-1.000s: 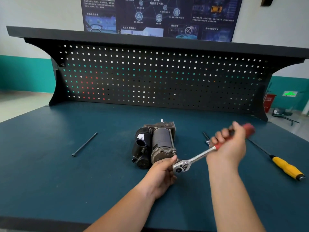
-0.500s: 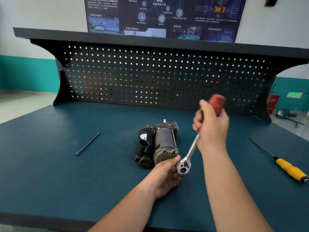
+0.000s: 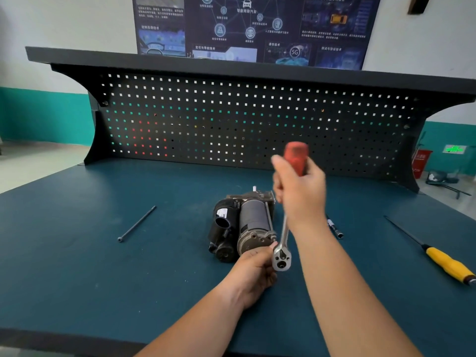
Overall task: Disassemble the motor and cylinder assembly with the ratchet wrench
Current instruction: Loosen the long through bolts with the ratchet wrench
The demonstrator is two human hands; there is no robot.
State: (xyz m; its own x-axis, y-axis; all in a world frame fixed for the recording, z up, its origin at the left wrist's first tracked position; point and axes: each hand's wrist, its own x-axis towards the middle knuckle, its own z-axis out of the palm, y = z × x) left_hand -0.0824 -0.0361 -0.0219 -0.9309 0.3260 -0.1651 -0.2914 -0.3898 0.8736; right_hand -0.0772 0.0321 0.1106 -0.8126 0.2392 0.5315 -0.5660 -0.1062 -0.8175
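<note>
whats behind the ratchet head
The front end cap of the motor and cylinder assembly. The left hand pinches the ratchet wrench at its head; the right hand grips the red handle. Any socket or bolt head behind the head is covered.
</note>
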